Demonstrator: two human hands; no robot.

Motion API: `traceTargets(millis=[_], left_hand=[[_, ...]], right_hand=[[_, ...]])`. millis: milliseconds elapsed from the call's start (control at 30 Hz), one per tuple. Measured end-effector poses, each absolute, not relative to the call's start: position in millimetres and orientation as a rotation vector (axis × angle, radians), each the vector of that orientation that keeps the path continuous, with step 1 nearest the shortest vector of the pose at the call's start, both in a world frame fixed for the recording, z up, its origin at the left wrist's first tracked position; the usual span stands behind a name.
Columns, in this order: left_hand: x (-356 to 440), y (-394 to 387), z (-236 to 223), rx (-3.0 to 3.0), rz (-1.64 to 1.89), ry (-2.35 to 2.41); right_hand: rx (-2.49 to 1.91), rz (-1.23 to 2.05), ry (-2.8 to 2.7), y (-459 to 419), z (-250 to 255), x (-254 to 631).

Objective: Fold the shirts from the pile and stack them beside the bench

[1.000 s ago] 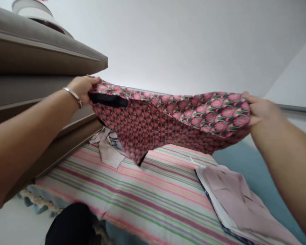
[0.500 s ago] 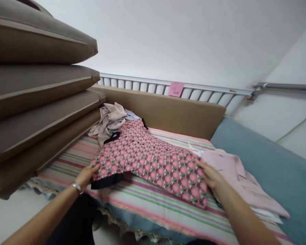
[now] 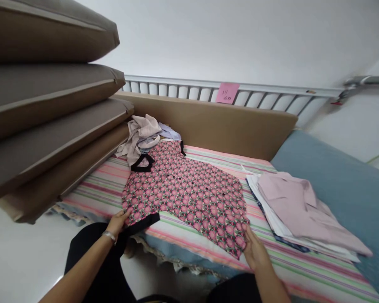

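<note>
A short-sleeved shirt [image 3: 189,189] with pink flowers and a row of dark buttons lies spread on the striped sheet. Its black-edged collar faces left, with one black-cuffed sleeve towards the wall and the other at the near edge. My left hand [image 3: 119,223], with a bracelet at the wrist, is closed on the cloth by the near sleeve. At the near corner of the hem, my right hand [image 3: 254,248] grips the shirt, its fingertips partly behind the fabric.
Folded clothes [image 3: 293,202], pale pink on top, are stacked at the right. Crumpled clothes [image 3: 142,132] lie beyond the collar. Thick brown cushions [image 3: 57,88] tower at the left. A brown panel [image 3: 214,124] stands along the railing, which carries a pink note [image 3: 227,92].
Both hands have drawn the shirt's near side lower and closer to me, and it lies flatter. The camera view has shifted, showing more of the folded stack.
</note>
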State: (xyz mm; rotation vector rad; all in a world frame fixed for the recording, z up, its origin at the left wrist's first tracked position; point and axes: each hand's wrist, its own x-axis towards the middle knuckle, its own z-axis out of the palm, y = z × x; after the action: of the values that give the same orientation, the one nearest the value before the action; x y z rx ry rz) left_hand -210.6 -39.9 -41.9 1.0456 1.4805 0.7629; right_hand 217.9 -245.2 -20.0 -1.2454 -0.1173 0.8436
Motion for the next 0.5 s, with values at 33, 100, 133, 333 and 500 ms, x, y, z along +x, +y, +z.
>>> traceTargets(millis=[33,100,133,333,500], left_hand=[[-211,-40,-44,1.038,0.779,1.459],[-209,-41,-47,1.02,0.811,1.418],[-208,-42,-48,1.011,0.827,1.406],[-192,-38,-45,0.998,0.937,1.421],[-196,-28,-50,1.019,0.875,1.434]], right_hand=[[-1.247,0.806,-0.108,-254,-26,212],[-1.284,0.749,-0.065,-274,-43,199],[-1.323,0.735,-0.049,-283,-52,192],[-1.49,0.823,-0.268,-220,-60,157],[-1.538,0.893,-0.482,-75,-25,131]])
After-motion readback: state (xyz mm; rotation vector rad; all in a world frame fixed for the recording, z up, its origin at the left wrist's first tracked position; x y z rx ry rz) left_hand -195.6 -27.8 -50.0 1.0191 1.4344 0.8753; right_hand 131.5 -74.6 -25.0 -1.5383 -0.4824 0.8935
